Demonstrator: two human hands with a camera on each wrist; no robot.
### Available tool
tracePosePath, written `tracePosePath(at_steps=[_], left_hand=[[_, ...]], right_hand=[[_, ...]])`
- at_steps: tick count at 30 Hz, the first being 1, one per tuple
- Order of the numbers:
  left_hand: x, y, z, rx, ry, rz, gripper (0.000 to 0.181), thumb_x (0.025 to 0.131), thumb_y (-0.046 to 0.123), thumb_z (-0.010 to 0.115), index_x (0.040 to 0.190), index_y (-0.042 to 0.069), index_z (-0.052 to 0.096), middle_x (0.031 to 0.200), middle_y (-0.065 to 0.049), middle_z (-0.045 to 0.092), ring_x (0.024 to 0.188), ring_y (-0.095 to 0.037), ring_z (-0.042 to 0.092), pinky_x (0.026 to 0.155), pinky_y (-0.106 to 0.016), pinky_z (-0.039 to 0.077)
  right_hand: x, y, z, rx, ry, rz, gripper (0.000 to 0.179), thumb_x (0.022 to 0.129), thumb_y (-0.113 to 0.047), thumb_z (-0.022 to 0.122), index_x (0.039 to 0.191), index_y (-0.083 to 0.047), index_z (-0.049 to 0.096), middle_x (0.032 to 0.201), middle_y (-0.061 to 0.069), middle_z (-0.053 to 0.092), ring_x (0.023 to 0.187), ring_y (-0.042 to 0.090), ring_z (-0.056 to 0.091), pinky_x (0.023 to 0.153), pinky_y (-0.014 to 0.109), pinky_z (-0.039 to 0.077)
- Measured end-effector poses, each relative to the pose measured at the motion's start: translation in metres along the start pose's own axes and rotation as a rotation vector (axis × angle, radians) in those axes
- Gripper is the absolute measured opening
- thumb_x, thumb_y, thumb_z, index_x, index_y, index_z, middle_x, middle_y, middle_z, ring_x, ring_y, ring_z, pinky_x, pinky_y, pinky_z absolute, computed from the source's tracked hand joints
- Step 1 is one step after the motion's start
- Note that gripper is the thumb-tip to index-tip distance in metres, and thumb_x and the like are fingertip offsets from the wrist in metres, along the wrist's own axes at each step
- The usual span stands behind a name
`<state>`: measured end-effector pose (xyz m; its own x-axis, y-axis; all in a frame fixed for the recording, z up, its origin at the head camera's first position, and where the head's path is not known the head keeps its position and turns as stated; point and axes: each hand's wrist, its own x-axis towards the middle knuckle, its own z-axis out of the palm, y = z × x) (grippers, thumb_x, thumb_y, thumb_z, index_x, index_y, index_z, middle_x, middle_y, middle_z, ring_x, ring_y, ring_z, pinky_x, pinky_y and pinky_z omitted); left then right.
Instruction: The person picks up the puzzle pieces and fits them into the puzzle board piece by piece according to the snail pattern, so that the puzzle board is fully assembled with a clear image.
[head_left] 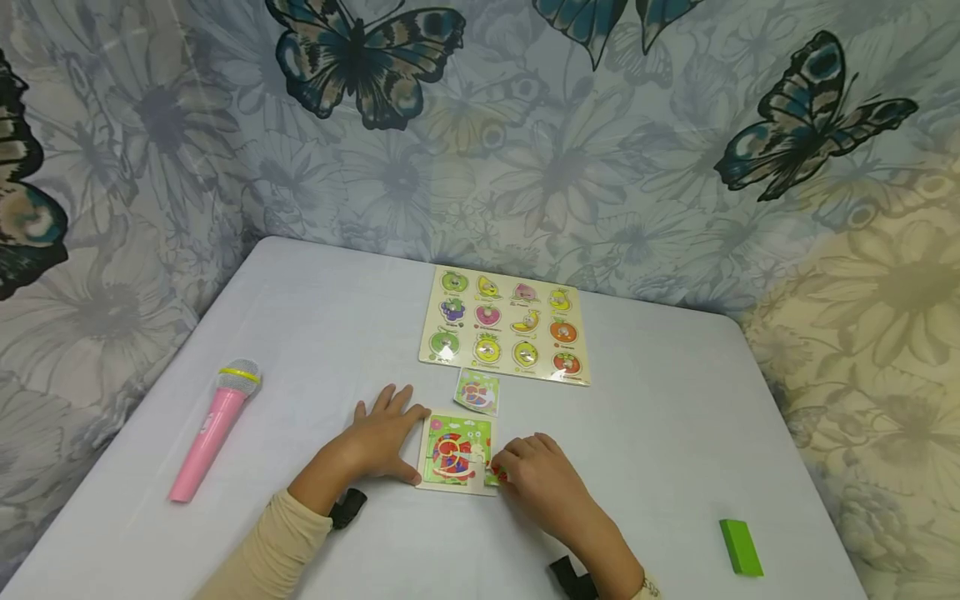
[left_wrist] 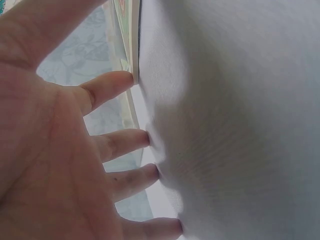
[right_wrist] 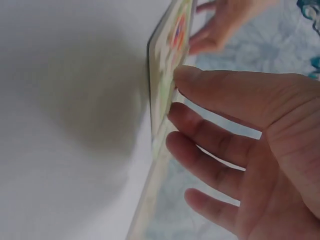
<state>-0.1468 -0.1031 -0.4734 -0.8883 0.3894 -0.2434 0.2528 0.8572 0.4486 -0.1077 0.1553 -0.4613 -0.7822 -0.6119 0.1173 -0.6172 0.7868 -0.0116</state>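
Observation:
A small square jigsaw puzzle (head_left: pixel 455 450) with a snail picture lies in its pale frame at the middle of the table. My left hand (head_left: pixel 381 442) spreads its fingers, its thumb and index fingertip touching the frame's left side. In the left wrist view the other fingertips (left_wrist: pixel 150 172) rest on the white cloth. At the lower right corner, my right hand (head_left: pixel 542 483) pinches a green and red puzzle piece (head_left: pixel 492 477) between thumb and fingers. The fingers largely hide that piece. Just behind the frame lies a small picture card (head_left: pixel 477 392) with a similar snail.
A fruit puzzle board (head_left: pixel 506 325) lies at the back of the white table (head_left: pixel 645 417). To the left is a pink toy microphone (head_left: pixel 215 432); a green block (head_left: pixel 741 547) sits at the right. A butterfly-patterned wall (head_left: pixel 480 167) rises behind.

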Motion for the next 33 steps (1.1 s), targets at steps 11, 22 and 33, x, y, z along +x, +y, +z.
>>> tracePosePath(at_steps=[11,22,33], left_hand=[[-0.001,-0.001,0.003,-0.001,0.000,-0.005,0.090,0.061,0.039,0.091,0.137,0.015,0.051,0.157,-0.021,0.023,0.146,-0.046,0.011,0.103,-0.078,0.015],[-0.002,-0.001,0.001,0.007,0.007,0.005,0.089,0.060,0.039,0.092,0.136,0.015,0.051,0.157,-0.021,0.024,0.145,-0.046,0.012,0.102,-0.078,0.016],[-0.022,-0.003,0.025,-0.027,-0.061,-0.028,0.091,0.059,0.045,0.090,0.136,0.014,0.053,0.154,-0.023,0.031,0.143,-0.048,0.019,0.101,-0.076,0.022]], right_hand=[[0.010,-0.014,0.009,-0.029,-0.020,-0.036,0.013,0.082,-0.017,0.077,0.095,-0.019,0.075,0.097,-0.004,0.070,0.094,0.016,0.062,0.096,0.041,0.046],[0.013,-0.021,0.010,-0.080,-0.035,-0.027,0.018,0.079,-0.016,0.079,0.096,-0.018,0.074,0.098,-0.002,0.069,0.095,0.017,0.062,0.097,0.041,0.046],[0.007,-0.013,-0.006,0.035,-0.192,0.009,0.032,0.079,-0.032,0.079,0.105,-0.016,0.073,0.105,-0.001,0.069,0.103,0.019,0.062,0.100,0.045,0.044]])
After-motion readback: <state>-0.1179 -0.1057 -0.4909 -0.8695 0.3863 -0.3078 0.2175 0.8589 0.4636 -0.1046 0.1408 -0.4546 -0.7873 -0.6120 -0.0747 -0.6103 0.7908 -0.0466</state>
